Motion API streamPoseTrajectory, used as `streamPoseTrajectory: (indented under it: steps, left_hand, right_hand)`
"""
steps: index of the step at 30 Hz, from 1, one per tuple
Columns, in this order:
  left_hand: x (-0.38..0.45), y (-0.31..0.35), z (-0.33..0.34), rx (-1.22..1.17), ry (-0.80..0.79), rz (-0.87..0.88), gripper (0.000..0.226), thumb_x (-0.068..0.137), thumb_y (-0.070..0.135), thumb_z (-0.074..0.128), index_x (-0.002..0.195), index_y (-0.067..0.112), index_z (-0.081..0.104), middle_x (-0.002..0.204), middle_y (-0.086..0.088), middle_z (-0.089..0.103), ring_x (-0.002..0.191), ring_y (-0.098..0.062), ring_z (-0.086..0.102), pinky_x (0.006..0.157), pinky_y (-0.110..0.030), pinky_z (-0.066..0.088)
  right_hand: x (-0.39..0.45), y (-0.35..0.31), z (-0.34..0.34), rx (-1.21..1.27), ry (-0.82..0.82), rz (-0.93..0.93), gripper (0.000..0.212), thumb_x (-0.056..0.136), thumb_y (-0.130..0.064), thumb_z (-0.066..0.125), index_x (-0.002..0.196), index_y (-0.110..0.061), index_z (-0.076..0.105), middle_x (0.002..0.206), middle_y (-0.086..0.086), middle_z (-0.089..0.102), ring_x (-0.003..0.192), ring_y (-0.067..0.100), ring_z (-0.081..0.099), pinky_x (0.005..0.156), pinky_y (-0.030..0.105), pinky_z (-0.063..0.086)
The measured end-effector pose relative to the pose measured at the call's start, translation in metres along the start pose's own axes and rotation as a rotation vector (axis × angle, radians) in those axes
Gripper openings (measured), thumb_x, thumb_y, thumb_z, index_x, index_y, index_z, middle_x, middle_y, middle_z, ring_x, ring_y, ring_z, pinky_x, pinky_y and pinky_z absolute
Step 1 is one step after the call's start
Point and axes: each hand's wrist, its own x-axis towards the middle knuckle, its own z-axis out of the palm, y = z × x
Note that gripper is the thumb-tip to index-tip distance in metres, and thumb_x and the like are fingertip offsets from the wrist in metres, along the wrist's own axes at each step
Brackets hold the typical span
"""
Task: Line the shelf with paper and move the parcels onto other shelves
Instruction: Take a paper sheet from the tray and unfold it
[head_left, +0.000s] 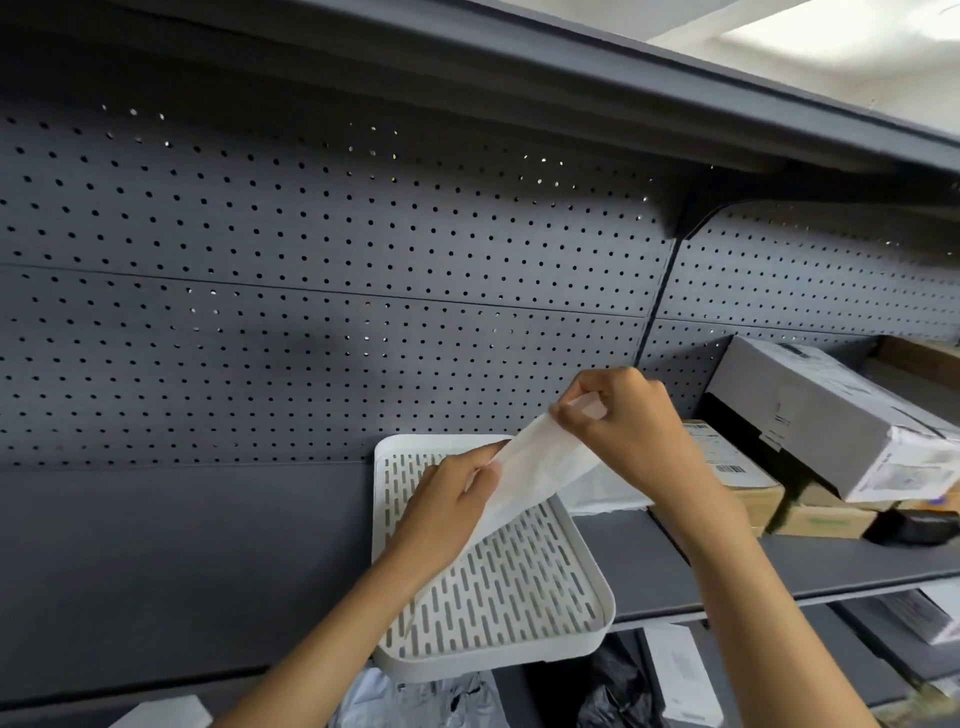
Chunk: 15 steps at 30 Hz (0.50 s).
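Paper (535, 467), still folded, is stretching between my pinching hands above the tray (597, 587), long axis rising from left hand (447, 499) to right hand (623, 421). I am judging the thin sheet could tear if I am pulling unevenly. Parcels (810, 415) are waiting just beyond my right fingers (571, 413).

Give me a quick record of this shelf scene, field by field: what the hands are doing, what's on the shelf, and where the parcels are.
left hand: pinches the lower part of the white paper
right hand: grips the paper's upper end
paper: folded, held stretched between both hands above the tray, not yet laid flat
tray: white, slotted, lying on the shelf, its front corner overhanging the edge
parcels: stacked boxes at the right end of the same shelf
shelf lining: not done
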Motion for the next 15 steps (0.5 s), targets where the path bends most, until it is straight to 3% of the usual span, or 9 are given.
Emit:
streamPoseTrajectory:
  steps: [2,3,5,7,10,15]
  left_hand:
    - [0.002,-0.007,0.000,0.028,-0.002,0.006,0.033,0.107,0.025,0.042,0.123,0.037,0.069,0.075,0.008,0.065,0.072,-0.008,0.061,0.069,-0.029,0.043]
    - [0.002,-0.009,-0.001,0.039,0.003,-0.001,0.034,0.108,0.023,0.042,0.126,0.037,0.068,0.075,0.014,0.064,0.074,-0.007,0.062,0.069,-0.024,0.041]
    - [0.002,-0.014,-0.003,0.039,0.026,-0.020,0.036,0.108,0.022,0.044,0.133,0.038,0.064,0.103,0.026,0.072,0.105,-0.002,0.068,0.089,-0.021,0.048]
    - [0.002,-0.017,-0.007,0.055,0.061,-0.022,0.035,0.107,0.026,0.045,0.133,0.041,0.063,0.122,0.028,0.070,0.121,0.000,0.062,0.106,-0.032,0.049]
    - [0.004,-0.020,-0.011,0.040,0.113,-0.038,0.030,0.106,0.029,0.048,0.128,0.035,0.068,0.120,0.024,0.072,0.119,0.000,0.064,0.107,-0.039,0.050]
    - [0.003,-0.022,-0.018,0.049,0.187,-0.017,0.027,0.103,0.041,0.047,0.115,0.036,0.070,0.104,0.019,0.075,0.106,-0.010,0.069,0.094,-0.041,0.055]
  right_hand:
    - [0.001,0.001,-0.003,0.005,0.003,-0.008,0.015,0.090,-0.029,0.067,0.080,-0.018,0.070,0.059,-0.014,0.051,0.055,0.002,0.047,0.044,0.014,0.032]
    - [0.002,0.001,-0.004,0.012,0.005,-0.015,0.015,0.090,-0.030,0.067,0.080,-0.019,0.070,0.062,-0.013,0.055,0.056,0.003,0.050,0.044,0.013,0.035]
    - [0.002,0.003,-0.006,0.010,0.012,-0.026,0.016,0.090,-0.032,0.067,0.079,-0.021,0.069,0.066,-0.008,0.062,0.059,0.010,0.056,0.048,0.017,0.041]
    - [0.002,0.005,-0.006,0.003,0.013,-0.025,0.016,0.089,-0.034,0.066,0.077,-0.023,0.067,0.070,-0.001,0.068,0.067,0.018,0.063,0.058,0.032,0.052]
    - [0.000,0.005,-0.006,-0.019,0.016,-0.029,0.017,0.089,-0.034,0.065,0.075,-0.025,0.066,0.071,0.000,0.069,0.074,0.020,0.064,0.066,0.036,0.053]
    - [-0.004,0.002,0.002,0.005,0.060,-0.035,0.012,0.090,-0.033,0.064,0.080,-0.028,0.068,0.073,-0.007,0.067,0.078,0.018,0.062,0.066,0.036,0.051]
